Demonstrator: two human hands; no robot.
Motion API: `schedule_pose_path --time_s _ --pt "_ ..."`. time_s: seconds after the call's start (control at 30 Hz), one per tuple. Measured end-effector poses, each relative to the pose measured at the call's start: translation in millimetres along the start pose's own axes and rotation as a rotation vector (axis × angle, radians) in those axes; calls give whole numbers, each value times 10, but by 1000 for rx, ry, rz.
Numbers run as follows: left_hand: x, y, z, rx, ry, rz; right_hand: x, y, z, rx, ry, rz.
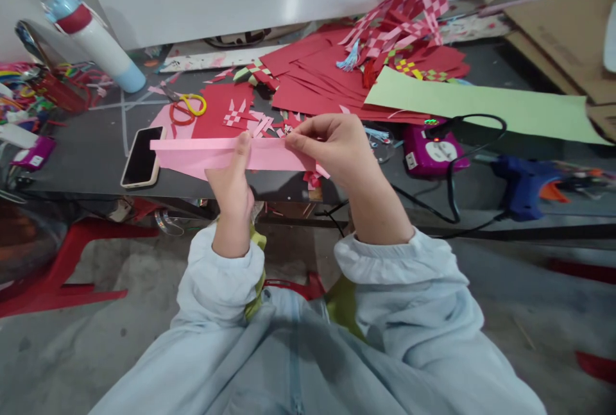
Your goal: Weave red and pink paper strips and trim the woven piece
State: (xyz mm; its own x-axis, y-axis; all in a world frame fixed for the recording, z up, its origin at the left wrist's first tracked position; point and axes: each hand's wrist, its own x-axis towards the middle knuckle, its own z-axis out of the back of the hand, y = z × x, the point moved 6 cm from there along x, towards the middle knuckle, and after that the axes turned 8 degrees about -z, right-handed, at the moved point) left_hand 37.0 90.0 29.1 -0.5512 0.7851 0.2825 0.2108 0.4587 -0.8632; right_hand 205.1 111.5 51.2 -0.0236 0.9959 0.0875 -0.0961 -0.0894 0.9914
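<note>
A long pink paper strip [192,153] is held level in front of me, above the table's near edge. My left hand [233,181] grips it from below, thumb pressed on its top edge near the middle. My right hand [332,145] pinches the strip's right part between thumb and fingers, which fold over it. Both hands are closed on the paper. Just beyond it lie small woven red and pink paper pieces [240,113] on red sheets.
On the dark table [91,152] lie a phone [141,157], red-and-yellow scissors [185,107], a pile of red paper [317,81], woven strips [404,17], a green sheet [481,107], a purple device [433,152] with cable, a blue glue gun [524,184] and a white bottle [96,40]. A red stool [72,261] stands at lower left.
</note>
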Motion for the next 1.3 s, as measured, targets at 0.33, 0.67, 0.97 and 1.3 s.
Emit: schedule_pose_path --time_s 0.33,0.67,0.97,1.3 --pt "-68 206 -70 -55 92 111 63 -104 -28 -29 103 2" --pt "-85 234 -112 -88 148 182 44 -89 35 -47 208 63" --pt "-40 271 -83 89 195 183 47 -60 25 -132 225 82" --pt "230 85 84 63 76 -34 42 -84 254 -190 -22 88"
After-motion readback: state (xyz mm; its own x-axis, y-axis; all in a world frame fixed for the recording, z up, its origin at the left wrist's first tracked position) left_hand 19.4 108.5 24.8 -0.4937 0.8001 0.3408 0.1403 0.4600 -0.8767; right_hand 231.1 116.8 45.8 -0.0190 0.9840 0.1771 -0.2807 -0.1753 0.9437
